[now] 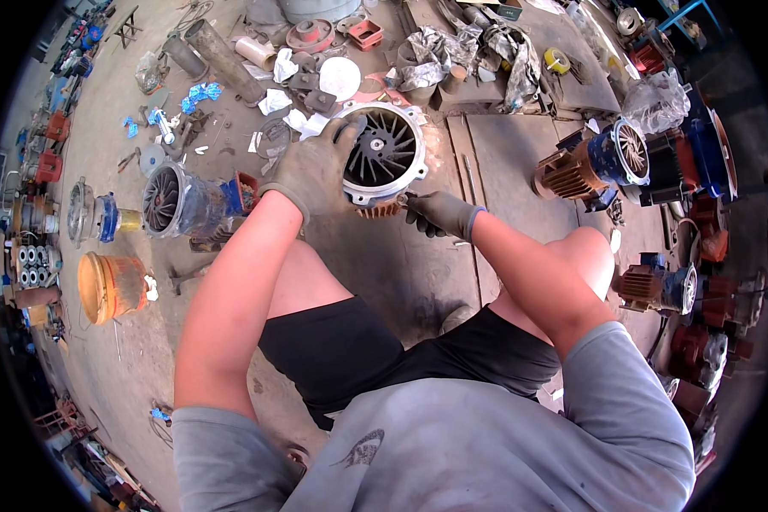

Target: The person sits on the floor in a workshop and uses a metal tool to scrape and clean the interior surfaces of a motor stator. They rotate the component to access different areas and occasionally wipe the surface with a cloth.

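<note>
An electric motor stands on end in front of me, its round grey end ring (414, 175) facing up around a dark bladed fan (384, 147). Below the ring a strip of brown cooling fins shows. My left hand (316, 166), in a grey-brown work glove, lies over the left side of the ring with its fingers bent around the rim. Also gloved, my right hand (439, 213) is at the lower right of the ring, close to a lug. Its fingers are curled, and whatever small thing they pinch is hidden.
Another fan-ended motor (192, 200) lies at left beside an orange bucket (115, 286). At right are a brown-and-blue motor (584, 162) and a smaller motor (657, 286). Pipes (222, 60), crumpled plastic sheeting (520, 64) and blue rags (200, 96) litter the far floor.
</note>
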{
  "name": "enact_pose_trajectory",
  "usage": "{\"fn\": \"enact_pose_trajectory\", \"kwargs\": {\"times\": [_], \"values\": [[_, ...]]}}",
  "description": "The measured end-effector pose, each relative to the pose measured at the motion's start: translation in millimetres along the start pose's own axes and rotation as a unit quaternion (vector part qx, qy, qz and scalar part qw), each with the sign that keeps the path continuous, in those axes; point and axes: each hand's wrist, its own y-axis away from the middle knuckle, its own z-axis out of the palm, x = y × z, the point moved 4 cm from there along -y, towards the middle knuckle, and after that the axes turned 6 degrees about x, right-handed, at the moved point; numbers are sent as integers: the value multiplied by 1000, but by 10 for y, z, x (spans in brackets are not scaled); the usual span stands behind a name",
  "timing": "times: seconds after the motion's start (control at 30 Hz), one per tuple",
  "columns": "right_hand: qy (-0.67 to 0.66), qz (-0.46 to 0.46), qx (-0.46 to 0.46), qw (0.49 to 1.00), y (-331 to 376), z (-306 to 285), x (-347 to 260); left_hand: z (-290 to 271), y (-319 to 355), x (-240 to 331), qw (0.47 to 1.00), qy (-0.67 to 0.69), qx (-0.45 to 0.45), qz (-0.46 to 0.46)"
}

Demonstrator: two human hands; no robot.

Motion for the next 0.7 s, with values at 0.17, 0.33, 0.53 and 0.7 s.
{"fn": "enact_pose_trajectory", "kwargs": {"times": [0.17,0.33,0.53,0.7], "values": [[-203,35,88,975,-40,214,154,60,1,3,1000,1,13,-3],[-456,51,192,867,18,742,195,28,40,-11,1000,4,13,-9],[-504,59,166,846,47,874,186,25,9,-29,1000,-11,9,5],[-137,-101,159,973,218,506,192,63,35,-91,998,31,43,22]]}}
